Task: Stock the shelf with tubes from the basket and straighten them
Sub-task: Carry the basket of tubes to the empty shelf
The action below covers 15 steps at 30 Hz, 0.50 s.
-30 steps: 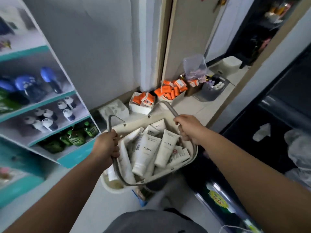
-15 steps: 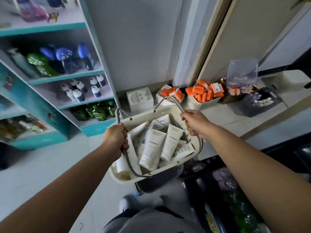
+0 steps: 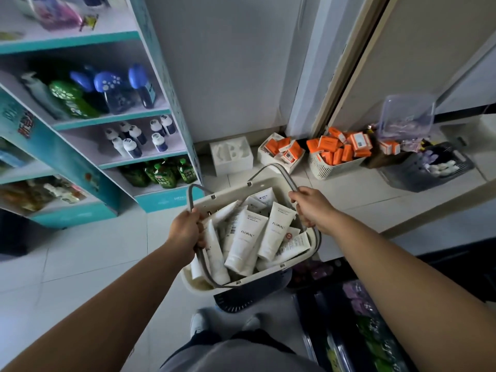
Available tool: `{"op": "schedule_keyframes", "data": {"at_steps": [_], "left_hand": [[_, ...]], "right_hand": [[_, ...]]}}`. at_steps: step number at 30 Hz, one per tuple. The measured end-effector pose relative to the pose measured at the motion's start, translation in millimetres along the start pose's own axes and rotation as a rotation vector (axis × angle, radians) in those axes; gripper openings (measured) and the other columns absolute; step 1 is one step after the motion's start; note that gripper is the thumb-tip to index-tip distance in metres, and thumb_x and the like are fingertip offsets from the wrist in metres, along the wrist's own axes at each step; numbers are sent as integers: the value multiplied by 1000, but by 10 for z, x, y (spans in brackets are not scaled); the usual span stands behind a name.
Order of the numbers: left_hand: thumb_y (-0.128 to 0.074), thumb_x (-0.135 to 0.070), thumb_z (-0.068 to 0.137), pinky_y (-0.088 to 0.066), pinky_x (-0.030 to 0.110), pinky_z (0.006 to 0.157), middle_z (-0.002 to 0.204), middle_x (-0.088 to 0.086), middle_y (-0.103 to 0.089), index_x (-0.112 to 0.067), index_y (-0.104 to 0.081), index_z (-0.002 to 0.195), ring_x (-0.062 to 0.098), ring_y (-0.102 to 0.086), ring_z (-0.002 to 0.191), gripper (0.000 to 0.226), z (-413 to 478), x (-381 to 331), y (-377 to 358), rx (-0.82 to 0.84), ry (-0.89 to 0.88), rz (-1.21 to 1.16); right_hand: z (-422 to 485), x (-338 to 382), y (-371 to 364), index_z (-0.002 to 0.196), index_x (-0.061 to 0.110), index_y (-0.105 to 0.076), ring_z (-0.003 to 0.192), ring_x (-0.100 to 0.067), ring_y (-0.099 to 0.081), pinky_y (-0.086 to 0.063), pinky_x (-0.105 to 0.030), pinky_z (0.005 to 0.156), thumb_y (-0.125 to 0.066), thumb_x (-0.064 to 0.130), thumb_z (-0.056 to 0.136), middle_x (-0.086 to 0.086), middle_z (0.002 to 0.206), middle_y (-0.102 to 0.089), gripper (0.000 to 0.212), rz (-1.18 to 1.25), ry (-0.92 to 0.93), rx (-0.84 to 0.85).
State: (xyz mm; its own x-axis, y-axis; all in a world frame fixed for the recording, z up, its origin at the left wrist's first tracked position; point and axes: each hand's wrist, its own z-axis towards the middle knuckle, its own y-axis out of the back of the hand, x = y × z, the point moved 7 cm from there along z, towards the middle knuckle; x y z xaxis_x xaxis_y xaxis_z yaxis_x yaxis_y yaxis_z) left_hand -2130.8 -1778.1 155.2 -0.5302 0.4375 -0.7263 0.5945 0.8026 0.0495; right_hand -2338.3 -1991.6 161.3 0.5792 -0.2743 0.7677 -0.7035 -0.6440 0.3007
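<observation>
L hand point(image 3: 185, 232) & R hand point(image 3: 311, 208) clenched on basket point(image 3: 228, 196) handles, tubes point(image 3: 245, 237) piled, lower ones hidden

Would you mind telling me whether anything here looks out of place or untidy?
Yes. The tubes lie jumbled at crossing angles in the basket, which the left hand and right hand hold by its handles. By the wall, orange boxes are heaped loosely in floor bins, some overtopping the rims.

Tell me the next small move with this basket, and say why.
Probably set the basket down near the teal shelf. The left hand and right hand each grip a handle, so neither is free to lift out the white tubes piled inside.
</observation>
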Motion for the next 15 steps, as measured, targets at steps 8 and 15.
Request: {"op": "schedule_keyframes", "data": {"at_steps": [8,15], "left_hand": [[-36,-27,104,-23,20,37,52,-3,-27,-13,-47,82,10,-22,41,29,-49,-53,-17,0,10,-27],[-35,-25,104,-20,16,35,49,-4,-25,-13,-46,81,6,-20,34,28,-144,-239,76,13,-18,-78]], "right_hand": [[10,56,2,83,13,-50,37,-12,-24,-20,-20,40,-50,21,95,-1,53,-33,15,31,-3,19],[26,81,40,78,15,-45,37,-10,-19,-16,-16,42,-49,20,98,-1,51,-27,20,124,-34,38]]}}
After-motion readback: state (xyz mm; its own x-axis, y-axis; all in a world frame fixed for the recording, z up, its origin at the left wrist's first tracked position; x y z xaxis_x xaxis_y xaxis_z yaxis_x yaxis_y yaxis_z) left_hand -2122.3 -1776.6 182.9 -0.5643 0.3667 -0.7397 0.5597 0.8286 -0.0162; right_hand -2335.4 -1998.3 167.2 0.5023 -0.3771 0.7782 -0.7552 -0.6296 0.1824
